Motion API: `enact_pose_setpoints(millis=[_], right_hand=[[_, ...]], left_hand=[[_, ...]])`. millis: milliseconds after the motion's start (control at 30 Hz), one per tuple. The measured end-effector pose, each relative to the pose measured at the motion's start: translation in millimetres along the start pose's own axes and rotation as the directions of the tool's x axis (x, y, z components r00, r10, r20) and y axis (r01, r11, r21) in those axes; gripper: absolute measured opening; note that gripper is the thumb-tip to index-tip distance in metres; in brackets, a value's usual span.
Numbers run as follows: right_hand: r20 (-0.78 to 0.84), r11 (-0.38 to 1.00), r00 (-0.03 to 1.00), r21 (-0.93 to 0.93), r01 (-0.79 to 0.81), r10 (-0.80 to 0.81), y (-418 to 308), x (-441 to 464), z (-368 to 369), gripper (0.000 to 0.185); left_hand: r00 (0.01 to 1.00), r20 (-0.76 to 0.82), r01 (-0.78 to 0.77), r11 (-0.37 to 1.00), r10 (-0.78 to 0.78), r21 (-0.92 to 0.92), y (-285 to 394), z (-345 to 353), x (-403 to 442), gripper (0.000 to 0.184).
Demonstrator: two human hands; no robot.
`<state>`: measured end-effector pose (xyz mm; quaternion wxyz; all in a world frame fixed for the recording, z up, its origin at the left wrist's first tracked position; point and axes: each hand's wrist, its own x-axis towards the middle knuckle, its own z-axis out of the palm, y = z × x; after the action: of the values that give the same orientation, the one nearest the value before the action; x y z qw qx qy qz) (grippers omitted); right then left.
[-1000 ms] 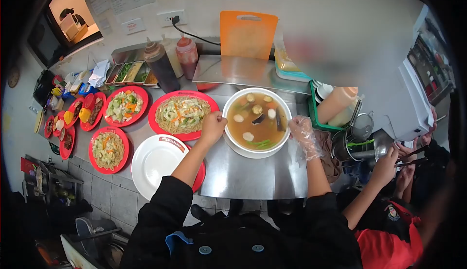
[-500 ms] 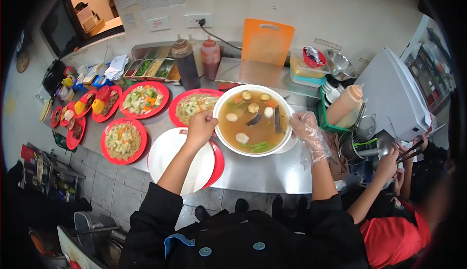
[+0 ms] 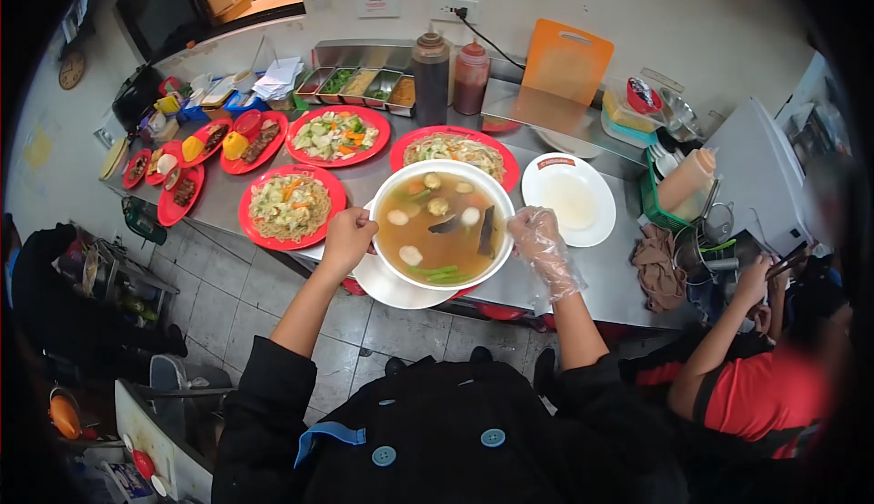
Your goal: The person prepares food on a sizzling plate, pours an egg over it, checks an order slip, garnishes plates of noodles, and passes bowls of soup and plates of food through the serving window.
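Observation:
A white bowl (image 3: 503, 269) of brown soup (image 3: 428, 249) is held level above the counter. In the broth float pale balls, green stalks and dark slices. My left hand (image 3: 349, 242), bare, pinches the bowl's left edge. On the opposite edge, my right hand (image 3: 543, 244) grips it through a clear plastic glove. Below the bowl and partly hidden by it lies a white plate (image 3: 393, 293), with a bit of red showing beneath. Another white plate (image 3: 587, 222), with a red label on its rim, rests on the counter right of my gloved hand.
Red plates of noodles (image 3: 289, 208), vegetables (image 3: 337, 135) and other food line the counter's left. Sauce bottles (image 3: 431, 76) and an orange cutting board (image 3: 566, 62) stand behind. A brown cloth (image 3: 660, 267) and pots (image 3: 701, 254) are at right, near another person's arm (image 3: 728, 322).
Both hands have carried the bowl leftward over the white plate. The labelled plate at right is now uncovered. My view has shifted, so the counter's left side appears farther right.

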<state>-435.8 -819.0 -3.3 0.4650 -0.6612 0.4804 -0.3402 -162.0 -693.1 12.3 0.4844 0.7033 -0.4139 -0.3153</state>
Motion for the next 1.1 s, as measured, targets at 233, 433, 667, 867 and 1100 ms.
enact_pose_setpoints(millis=[233,433,667,867,1100], right_hand=[[-0.011,0.998,1.0,-0.066,0.009,-0.01,38.9,-2.5,55.4,0.026],[0.0,0.988,1.0,-0.153,0.022,-0.022,37.9,-5.8,62.3,0.026],[0.131,0.976,0.967,-0.043,-0.213,0.217,20.5,-21.2,47.8,0.046],[0.297,0.673,0.932,0.648,-0.356,0.207,49.9,-21.0,66.6,0.053],[0.475,0.538,0.868,0.699,-0.471,0.144,58.9,-5.6,65.4,0.051]], left_hand=[[0.999,-0.019,-0.029,0.998,0.03,0.055,-57.8,-28.3,-2.7,0.011],[1.0,0.019,-0.025,0.998,0.024,0.061,-64.9,-38.4,-6.3,0.016],[0.998,0.037,0.04,0.999,-0.041,0.033,-163.7,-28.9,19.3,0.052],[0.951,0.106,0.303,0.941,-0.289,-0.152,-106.2,-35.3,-4.7,0.069],[0.91,0.179,0.415,0.824,-0.375,-0.385,-99.8,-33.6,-16.8,0.076]])
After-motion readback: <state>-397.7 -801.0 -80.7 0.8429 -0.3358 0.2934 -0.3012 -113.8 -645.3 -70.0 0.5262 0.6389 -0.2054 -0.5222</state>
